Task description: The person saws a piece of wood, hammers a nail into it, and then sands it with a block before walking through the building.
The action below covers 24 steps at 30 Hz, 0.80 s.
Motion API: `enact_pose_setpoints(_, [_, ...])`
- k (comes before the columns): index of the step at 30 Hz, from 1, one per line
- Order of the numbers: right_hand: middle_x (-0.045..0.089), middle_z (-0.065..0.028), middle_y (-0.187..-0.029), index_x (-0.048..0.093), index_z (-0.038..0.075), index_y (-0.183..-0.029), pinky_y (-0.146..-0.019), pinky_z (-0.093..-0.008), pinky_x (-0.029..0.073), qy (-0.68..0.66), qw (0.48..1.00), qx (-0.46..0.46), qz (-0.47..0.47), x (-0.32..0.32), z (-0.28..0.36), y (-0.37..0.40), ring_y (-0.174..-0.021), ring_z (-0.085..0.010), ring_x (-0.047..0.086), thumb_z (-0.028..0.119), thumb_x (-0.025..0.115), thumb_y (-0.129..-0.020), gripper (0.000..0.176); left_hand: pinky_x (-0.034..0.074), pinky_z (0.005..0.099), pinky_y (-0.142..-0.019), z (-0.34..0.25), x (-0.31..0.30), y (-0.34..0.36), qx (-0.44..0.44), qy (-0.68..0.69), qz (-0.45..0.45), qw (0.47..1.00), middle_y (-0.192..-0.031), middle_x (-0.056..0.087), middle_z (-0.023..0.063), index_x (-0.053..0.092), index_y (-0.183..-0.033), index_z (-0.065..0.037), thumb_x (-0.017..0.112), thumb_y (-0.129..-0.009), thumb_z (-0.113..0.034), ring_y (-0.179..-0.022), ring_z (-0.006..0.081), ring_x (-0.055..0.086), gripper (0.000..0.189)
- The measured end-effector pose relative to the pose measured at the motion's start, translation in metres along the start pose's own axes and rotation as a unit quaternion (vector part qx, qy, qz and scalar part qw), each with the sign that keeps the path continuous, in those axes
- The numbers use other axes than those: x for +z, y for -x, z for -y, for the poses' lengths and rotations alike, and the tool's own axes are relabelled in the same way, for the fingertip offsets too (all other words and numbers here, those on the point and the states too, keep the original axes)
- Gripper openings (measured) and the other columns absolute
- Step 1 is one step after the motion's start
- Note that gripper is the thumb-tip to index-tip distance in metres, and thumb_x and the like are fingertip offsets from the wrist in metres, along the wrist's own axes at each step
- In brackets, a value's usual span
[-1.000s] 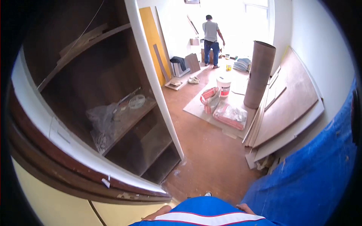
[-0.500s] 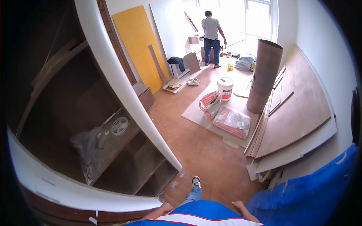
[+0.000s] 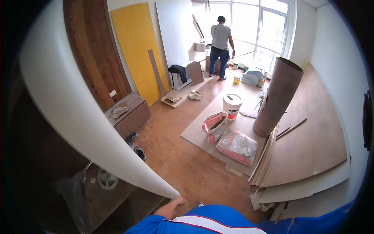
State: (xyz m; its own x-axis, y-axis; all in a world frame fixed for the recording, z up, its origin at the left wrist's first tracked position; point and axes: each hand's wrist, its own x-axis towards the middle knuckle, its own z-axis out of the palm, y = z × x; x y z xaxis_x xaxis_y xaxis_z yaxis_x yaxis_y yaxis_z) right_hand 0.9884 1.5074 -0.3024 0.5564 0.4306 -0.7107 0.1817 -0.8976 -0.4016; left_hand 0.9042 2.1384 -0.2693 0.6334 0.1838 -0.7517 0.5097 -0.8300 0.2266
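Observation:
My left hand (image 3: 179, 200) is low in the view, at the near lower end of the curved white panel edge (image 3: 117, 158), and seems to touch it. Its fingers are too small and bunched to make out. My right hand is out of view. Beyond the hand, on a board on the floor, are a white bucket (image 3: 232, 102), an open red-and-white bag (image 3: 214, 126) and a plastic-wrapped bag (image 3: 237, 146) lying flat.
Another person (image 3: 221, 46) stands with their back turned by the windows. A tall brown roll (image 3: 278, 97) stands near leaning panels (image 3: 315, 132) at right. Dark shoes (image 3: 139, 152), a low cabinet (image 3: 132, 117) and a yellow board (image 3: 134, 50) are at left.
My left hand has moved forward to the end of the white panel. My right hand has left the view. The view has shifted forward, showing the low cabinet and dark shoes.

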Motion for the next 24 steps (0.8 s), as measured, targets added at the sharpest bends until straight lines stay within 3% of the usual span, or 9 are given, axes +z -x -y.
enact_pose_setpoints(3, [0.075,-0.0212,-0.115,0.076,0.005,-0.112,-0.095,-0.0463,0.054,0.050,0.997,-0.059,-0.026,-0.035,0.022,-0.023,-0.110,-0.0422,0.069,0.060,0.054,-0.096,0.061,0.052,0.0512,-0.103,-0.016,-0.075,-0.042,0.034,0.003,-0.005,0.999,-0.129,0.069,0.0247,0.077,-0.115,-0.002,0.053,-0.094,-0.034,-0.121,0.0436,0.066,0.045])
enact_pose_setpoints(5, [0.075,-0.0214,-0.115,0.076,0.005,-0.112,-0.095,-0.0461,0.054,0.032,0.996,-0.058,-0.062,-0.050,0.043,-0.052,-0.110,-0.0422,0.069,0.059,0.055,-0.096,0.061,0.054,0.0519,-0.100,-0.031,-0.104,-0.070,0.019,0.055,-0.091,0.994,-0.123,0.071,0.0276,0.077,-0.111,0.001,0.056,-0.093,-0.033,-0.116,0.0450,0.068,0.043])
enact_pose_setpoints(7, [0.074,-0.0215,-0.115,0.074,0.010,-0.119,-0.093,-0.0460,0.055,-0.123,0.986,0.048,-0.100,-0.046,0.051,-0.109,-0.108,-0.0421,0.069,0.054,0.059,-0.097,0.052,0.055,0.0520,-0.096,-0.041,-0.140,-0.087,0.054,0.086,-0.093,0.990,-0.114,0.072,0.0292,0.078,-0.106,0.003,0.060,-0.090,-0.032,-0.110,0.0456,0.070,0.042])
enact_pose_setpoints(10, [0.076,-0.0188,-0.113,0.075,0.016,-0.120,-0.085,-0.0462,0.057,-0.188,0.978,-0.018,-0.092,-0.073,0.033,-0.184,-0.102,-0.0413,0.071,0.051,0.063,-0.097,0.043,0.055,0.0526,-0.095,-0.040,-0.176,-0.105,0.052,0.103,-0.081,0.990,-0.113,0.073,0.0288,0.077,-0.106,0.003,0.058,-0.090,-0.032,-0.108,0.0453,0.070,0.043])
enact_pose_setpoints(15, [0.075,-0.0206,-0.107,0.076,0.015,-0.115,-0.082,-0.0483,0.057,-0.029,0.999,0.005,0.028,-0.178,0.074,-0.250,-0.099,-0.0419,0.071,0.048,0.060,-0.098,0.040,0.055,0.0519,-0.096,0.010,-0.183,-0.138,0.001,0.106,-0.033,0.994,-0.116,0.072,0.0285,0.077,-0.106,0.004,0.057,-0.089,-0.031,-0.110,0.0451,0.070,0.044])
enact_pose_setpoints(17, [0.075,-0.0214,-0.104,0.076,0.014,-0.113,-0.081,-0.0492,0.057,0.040,0.997,-0.011,0.062,-0.231,0.097,-0.287,-0.098,-0.0421,0.071,0.046,0.059,-0.098,0.039,0.054,0.0511,-0.100,0.041,-0.188,-0.122,-0.030,0.128,-0.048,0.990,-0.121,0.071,0.0284,0.077,-0.110,0.003,0.057,-0.089,-0.031,-0.116,0.0435,0.068,0.044])
enact_pose_setpoints(19, [0.075,-0.0221,-0.102,0.076,0.014,-0.111,-0.080,-0.0501,0.057,0.121,0.988,-0.049,0.087,-0.285,0.121,-0.331,-0.096,-0.0424,0.072,0.045,0.058,-0.099,0.038,0.052,0.0503,-0.103,0.080,-0.186,-0.116,-0.095,0.092,-0.007,0.991,-0.124,0.070,0.0284,0.076,-0.114,0.001,0.056,-0.090,-0.031,-0.122,0.0414,0.066,0.045])
enact_pose_setpoints(21, [0.075,-0.0228,-0.099,0.076,0.014,-0.110,-0.079,-0.0509,0.057,0.224,0.963,-0.104,0.105,-0.338,0.148,-0.383,-0.095,-0.0426,0.072,0.044,0.057,-0.099,0.038,0.052,0.0514,-0.102,0.099,-0.195,-0.099,-0.186,0.147,-0.028,0.971,-0.120,0.072,0.0273,0.078,-0.108,0.000,0.055,-0.091,-0.030,-0.118,0.0414,0.067,0.041])
enact_pose_setpoints(24, [0.074,-0.0239,-0.095,0.077,0.013,-0.107,-0.078,-0.0522,0.057,0.343,0.923,-0.163,0.066,-0.416,0.206,-0.470,-0.093,-0.0430,0.072,0.042,0.055,-0.100,0.037,0.053,0.0519,-0.099,0.138,-0.166,-0.094,-0.110,0.053,-0.036,0.992,-0.115,0.073,0.0260,0.078,-0.100,0.000,0.054,-0.094,-0.029,-0.112,0.0417,0.069,0.039])
